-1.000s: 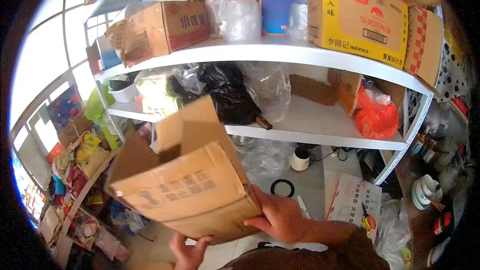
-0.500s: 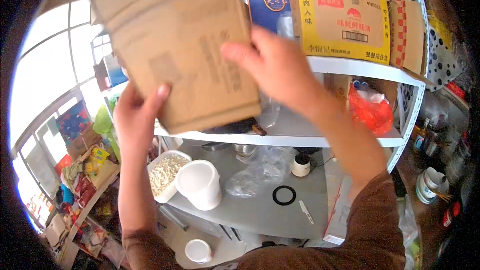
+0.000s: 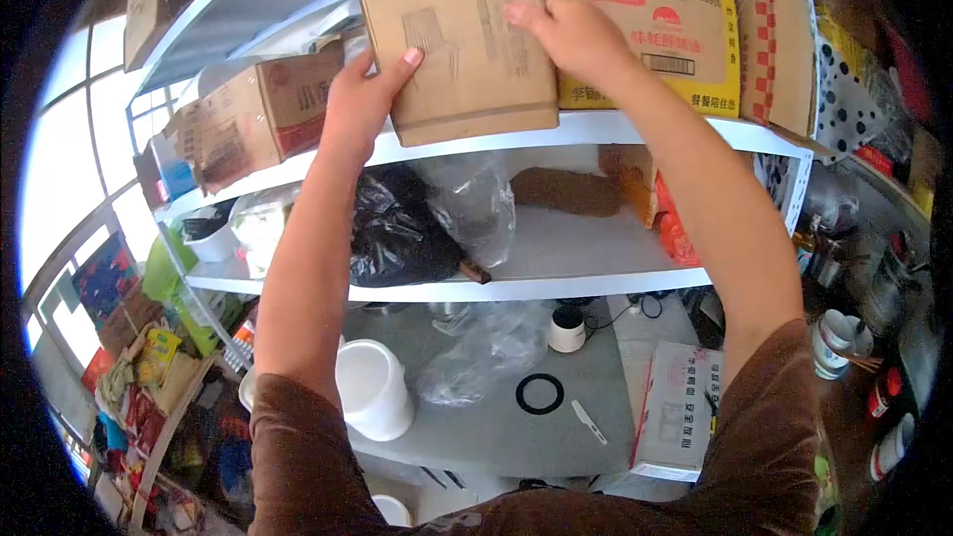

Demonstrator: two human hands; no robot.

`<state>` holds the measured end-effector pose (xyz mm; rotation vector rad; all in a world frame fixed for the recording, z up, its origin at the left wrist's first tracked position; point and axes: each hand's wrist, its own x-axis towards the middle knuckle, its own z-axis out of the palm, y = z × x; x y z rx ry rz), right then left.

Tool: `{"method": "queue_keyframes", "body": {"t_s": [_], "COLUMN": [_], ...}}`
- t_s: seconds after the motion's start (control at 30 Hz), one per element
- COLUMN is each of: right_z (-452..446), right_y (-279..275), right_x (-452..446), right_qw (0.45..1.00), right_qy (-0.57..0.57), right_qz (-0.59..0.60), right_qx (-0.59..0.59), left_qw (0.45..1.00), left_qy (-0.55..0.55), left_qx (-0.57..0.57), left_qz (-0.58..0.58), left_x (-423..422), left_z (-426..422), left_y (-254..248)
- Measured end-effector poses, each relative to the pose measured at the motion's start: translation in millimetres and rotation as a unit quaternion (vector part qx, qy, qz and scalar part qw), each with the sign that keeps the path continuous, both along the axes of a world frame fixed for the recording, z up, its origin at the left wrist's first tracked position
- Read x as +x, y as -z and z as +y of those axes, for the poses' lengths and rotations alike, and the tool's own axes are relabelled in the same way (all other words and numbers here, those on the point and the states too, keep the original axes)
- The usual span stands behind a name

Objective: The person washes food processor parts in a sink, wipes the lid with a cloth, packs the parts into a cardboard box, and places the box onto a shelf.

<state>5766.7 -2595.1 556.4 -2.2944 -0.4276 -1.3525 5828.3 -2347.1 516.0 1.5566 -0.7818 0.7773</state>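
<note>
A brown cardboard box with dark print is held up at the upper shelf, level with the other boxes there. My left hand grips its left edge, the thumb lying on the front face. On the opposite edge my right hand has its thumb on the front, and its fingers are partly hidden. Immediately to the right stands a yellow and brown carton. Left of the held box, another cardboard box rests tilted on the same shelf. The underside of the held box overlaps the white shelf edge in view.
On the middle shelf lie a black plastic bag and clear plastic. The grey table below bears a white bucket, a black ring, a knife and a white box.
Both hands have carried the cardboard box rightward and away from me, towards the upper shelf. It stands more upright, and more of the shelves on the left shows.
</note>
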Motion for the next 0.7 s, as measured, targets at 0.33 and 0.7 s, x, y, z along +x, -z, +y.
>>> {"method": "queue_keyframes", "body": {"t_s": [0.33, 0.7], "right_z": [-14.1, -8.9], "right_y": [51.0, 60.4], "right_x": [57.6, 64.6], "right_qw": [0.999, 0.993], "right_qy": [-0.018, 0.112], "right_qz": [-0.015, -0.011], "right_qx": [0.029, 0.036], "left_qw": [0.998, 0.932], "left_qy": [0.069, -0.34], "left_qx": [0.008, 0.109], "left_qz": [-0.004, -0.067], "left_x": [65.5, 62.1], "left_z": [-24.7, -45.3], "left_y": [17.5, 32.5]}}
